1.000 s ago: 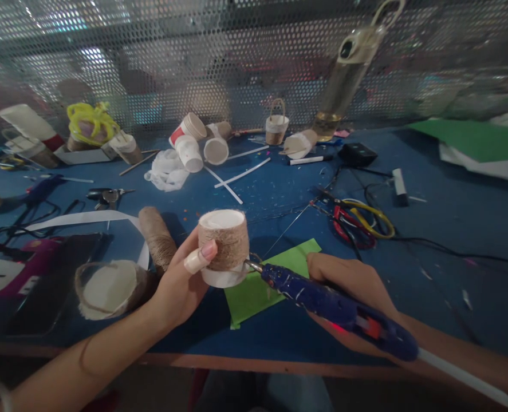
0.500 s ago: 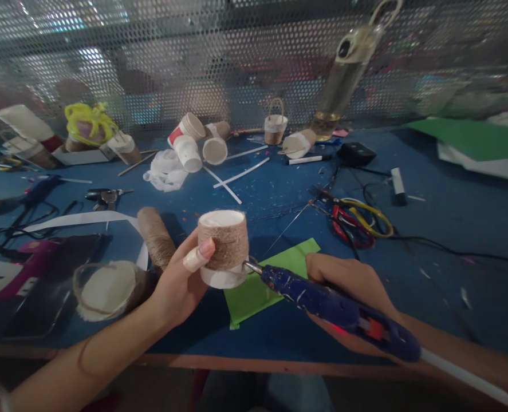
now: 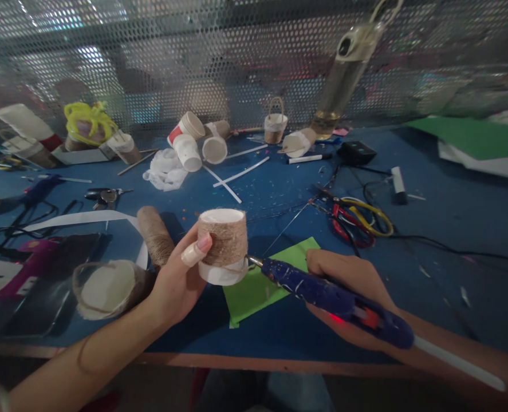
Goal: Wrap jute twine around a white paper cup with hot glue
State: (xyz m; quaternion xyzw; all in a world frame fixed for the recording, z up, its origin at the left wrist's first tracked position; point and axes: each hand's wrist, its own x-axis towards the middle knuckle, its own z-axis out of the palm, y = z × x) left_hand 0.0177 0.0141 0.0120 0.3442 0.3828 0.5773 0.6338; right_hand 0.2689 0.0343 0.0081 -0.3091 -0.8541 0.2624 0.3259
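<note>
My left hand (image 3: 180, 277) is closed around a small paper cup (image 3: 223, 246) wrapped in brown twine, its white rim band facing down. The thumb presses on the twine. In my right hand (image 3: 357, 286) is a blue hot glue gun (image 3: 322, 300) with a glue stick (image 3: 457, 363) poking out of its back. Its metal nozzle is at the cup's right side, by the lower edge of the twine; I cannot tell whether it touches. Beneath lies a light green paper piece (image 3: 275, 283). A twine roll (image 3: 156, 233) rests left of the cup.
A twine-covered cup with a handle (image 3: 107, 289) lies beside a dark phone-like slab (image 3: 56, 306). Pliers with red and yellow handles (image 3: 357, 223) and cables lie right. Paper cups (image 3: 187, 143), white strips (image 3: 223, 183) and a leaning bottle (image 3: 343, 80) stand toward the perforated metal screen (image 3: 236, 68).
The glue gun has shifted slightly left and up, its nozzle now a little higher along the cup's side. The left hand and cup have barely moved.
</note>
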